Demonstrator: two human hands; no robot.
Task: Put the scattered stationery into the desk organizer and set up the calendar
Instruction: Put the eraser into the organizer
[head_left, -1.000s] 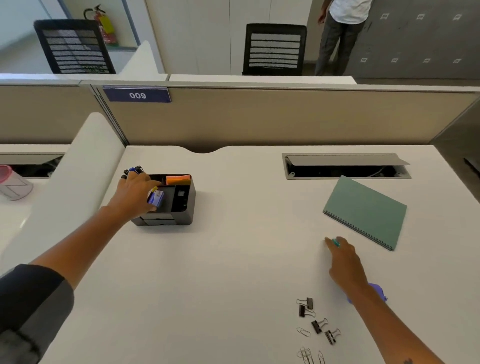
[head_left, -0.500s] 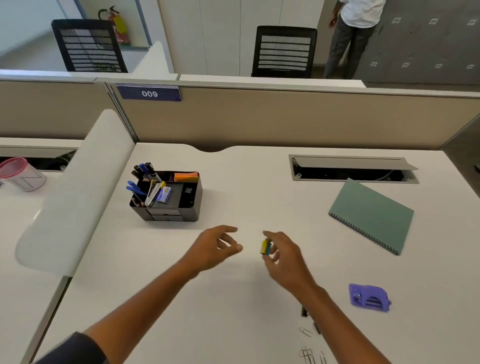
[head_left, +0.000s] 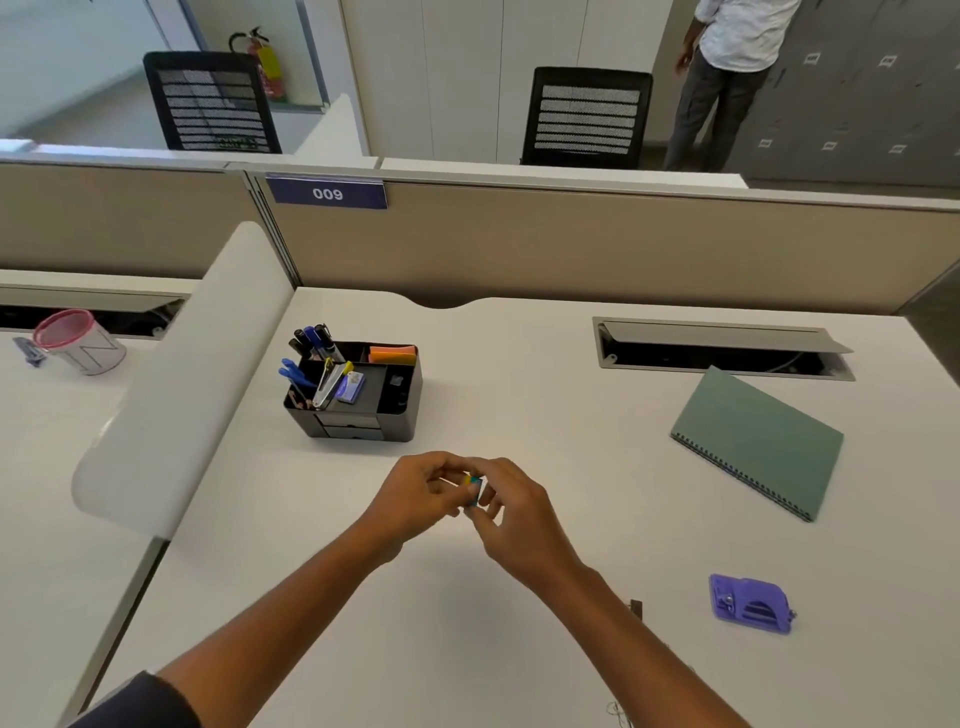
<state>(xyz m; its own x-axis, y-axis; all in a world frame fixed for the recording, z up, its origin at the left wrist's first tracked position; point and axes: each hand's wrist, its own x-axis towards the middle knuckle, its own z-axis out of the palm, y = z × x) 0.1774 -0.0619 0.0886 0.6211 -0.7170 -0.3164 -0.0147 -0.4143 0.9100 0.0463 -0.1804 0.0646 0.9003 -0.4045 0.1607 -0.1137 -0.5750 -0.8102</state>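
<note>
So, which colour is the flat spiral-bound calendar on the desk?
Muted green, in the head view: the calendar lies flat.

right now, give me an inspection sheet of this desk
surface: white desk, mostly bare in the middle
job's things: black organizer at back left holds pens, scissors, sticky notes; green notebook flat at right; purple item flat at near right
clutter: one binder clip shows beside the right forearm
grippers: left hand and right hand meet over the desk, both pinching a small teal and yellow item
cables: some inside the open cable tray
surroundings: beige partition, two black chairs, a person standing behind
</note>
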